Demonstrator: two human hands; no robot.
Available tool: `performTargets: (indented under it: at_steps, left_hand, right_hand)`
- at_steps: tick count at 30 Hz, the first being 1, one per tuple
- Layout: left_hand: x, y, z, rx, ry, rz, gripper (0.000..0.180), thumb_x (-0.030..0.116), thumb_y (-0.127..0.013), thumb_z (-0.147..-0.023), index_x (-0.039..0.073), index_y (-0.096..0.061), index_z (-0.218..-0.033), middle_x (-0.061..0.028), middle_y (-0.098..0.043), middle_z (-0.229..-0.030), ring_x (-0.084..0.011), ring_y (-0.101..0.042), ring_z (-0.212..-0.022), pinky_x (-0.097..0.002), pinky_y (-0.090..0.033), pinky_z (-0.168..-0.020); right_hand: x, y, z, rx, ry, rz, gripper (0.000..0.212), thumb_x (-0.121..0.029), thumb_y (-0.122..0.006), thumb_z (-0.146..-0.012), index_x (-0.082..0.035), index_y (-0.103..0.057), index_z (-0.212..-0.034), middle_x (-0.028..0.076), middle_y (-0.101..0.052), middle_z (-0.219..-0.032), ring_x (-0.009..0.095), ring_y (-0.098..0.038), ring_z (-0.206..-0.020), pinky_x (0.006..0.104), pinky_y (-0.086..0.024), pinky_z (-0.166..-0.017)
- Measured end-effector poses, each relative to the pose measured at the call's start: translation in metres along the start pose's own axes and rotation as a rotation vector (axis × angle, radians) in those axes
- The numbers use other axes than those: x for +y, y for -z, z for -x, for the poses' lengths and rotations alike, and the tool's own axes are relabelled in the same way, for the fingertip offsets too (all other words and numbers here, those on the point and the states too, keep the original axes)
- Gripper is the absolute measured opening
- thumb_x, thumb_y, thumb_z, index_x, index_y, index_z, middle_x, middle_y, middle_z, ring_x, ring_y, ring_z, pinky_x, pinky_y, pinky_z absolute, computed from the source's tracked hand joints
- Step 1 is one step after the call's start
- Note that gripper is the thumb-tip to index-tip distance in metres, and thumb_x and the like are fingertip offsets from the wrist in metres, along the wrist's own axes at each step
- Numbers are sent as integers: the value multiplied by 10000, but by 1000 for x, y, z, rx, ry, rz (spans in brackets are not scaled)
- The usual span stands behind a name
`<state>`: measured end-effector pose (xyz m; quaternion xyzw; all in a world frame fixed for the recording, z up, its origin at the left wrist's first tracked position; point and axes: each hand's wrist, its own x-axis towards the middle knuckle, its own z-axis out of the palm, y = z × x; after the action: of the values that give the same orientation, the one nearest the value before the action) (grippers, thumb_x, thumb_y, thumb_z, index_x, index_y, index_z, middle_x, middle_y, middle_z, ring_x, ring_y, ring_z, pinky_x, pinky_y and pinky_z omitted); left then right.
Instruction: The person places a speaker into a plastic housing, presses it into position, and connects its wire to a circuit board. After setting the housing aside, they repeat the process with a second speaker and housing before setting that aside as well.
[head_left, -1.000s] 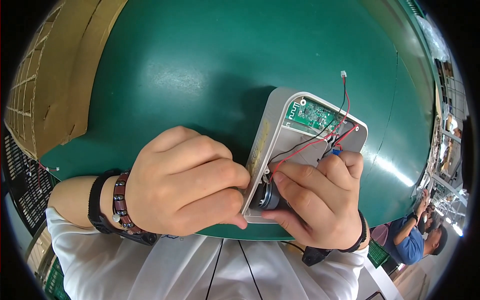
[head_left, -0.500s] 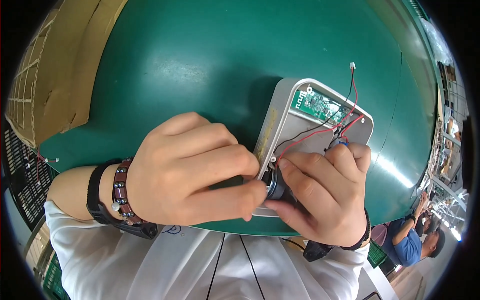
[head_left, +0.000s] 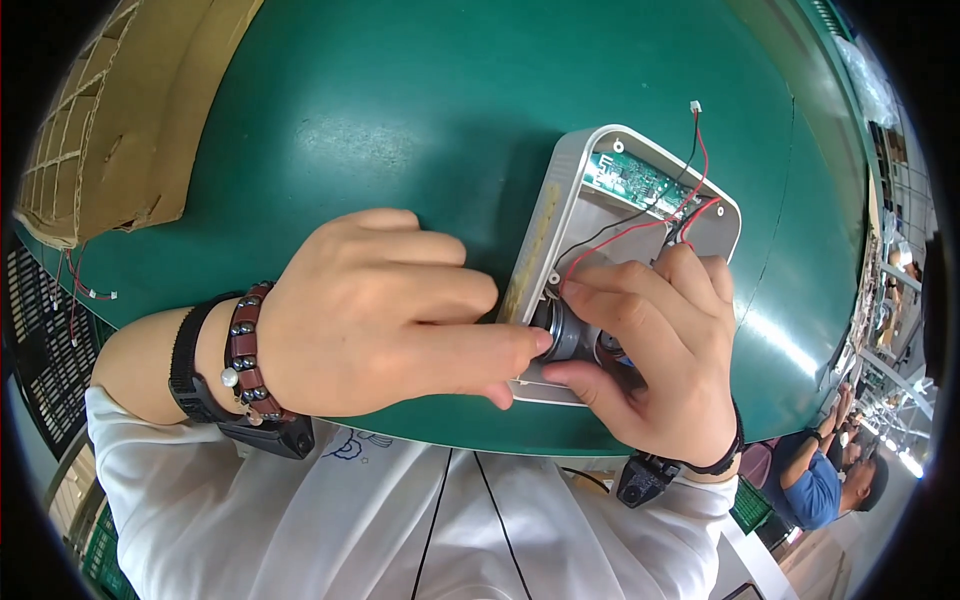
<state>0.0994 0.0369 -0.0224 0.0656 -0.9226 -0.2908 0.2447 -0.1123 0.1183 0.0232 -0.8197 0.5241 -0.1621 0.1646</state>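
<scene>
A grey plastic housing [head_left: 537,235] lies open side up on the table, tilted, with a green circuit board [head_left: 632,182] at its far end. In its near left corner a round black speaker [head_left: 566,332] with a metallic rim stands on edge against the wall. My left hand [head_left: 370,310] reaches over that wall, index fingertip pressed to the speaker, thumb outside, other fingers curled. My right hand [head_left: 670,350] is inside the housing, thumb and index finger closed round the speaker. Red and black wires [head_left: 640,228] cross the housing; their white connector [head_left: 695,106] lies beyond it.
The green table [head_left: 400,80] carries a cardboard box [head_left: 150,120] at the far left. Beside it, thin wires [head_left: 90,290] hang over a black plastic crate [head_left: 45,350]. A person in a blue shirt [head_left: 812,495] is at the right, past the table's edge.
The housing has shifted slightly away from me. My left index finger has straightened onto the speaker, and my right hand has moved up a little, showing more of the speaker.
</scene>
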Motion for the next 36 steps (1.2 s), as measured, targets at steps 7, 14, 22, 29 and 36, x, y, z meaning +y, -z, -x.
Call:
performTargets:
  at_steps: [7, 14, 22, 29, 36]
  left_hand:
    - [7, 5, -3, -45, 131, 69, 316, 357, -714, -678, 156, -649, -913, 36, -415, -484, -144, -425, -403, -279, -309, -385]
    - [8, 19, -10, -128, 169, 3, 315, 388, -688, -718, 150, -649, -920, 14, -432, -476, -160, -466, -390, -294, -348, -364]
    - [16, 14, -12, -172, 149, -160, 296, 401, -646, -752, 154, -628, -913, -3, -506, -575, -185, -545, -485, -320, -396, -410]
    - [30, 19, -41, -88, 173, -191, 277, 314, -664, -771, 100, -581, -927, -57, -545, -794, -240, -552, -615, -339, -432, -514]
    - [-25, -12, -61, 381, 152, -25, 335, 145, -635, -792, 28, -467, -1057, -106, -515, -961, -255, -505, -892, -326, -424, -713]
  right_hand:
    - [2, 3, -5, 8, -25, -25, 439, -291, -776, -523, -71, -604, -862, 14, -618, -860, 201, -468, -688, 323, -282, -656]
    - [0, 10, -13, -29, -28, -18, 388, -272, -759, -554, -86, -606, -858, -16, -595, -864, 181, -480, -707, 312, -281, -661]
    - [8, 1, -4, 119, 69, -93, 309, -190, -737, -624, -78, -608, -881, 2, -605, -888, 215, -500, -736, 321, -344, -653]
    - [48, 36, -26, 458, 106, 328, 198, -71, -667, -688, -89, -609, -876, 25, -574, -844, 222, -514, -757, 323, -376, -631]
    - [68, 41, -45, 385, 169, 358, 187, -46, -647, -691, -104, -608, -864, 29, -533, -750, 199, -514, -724, 316, -359, -637]
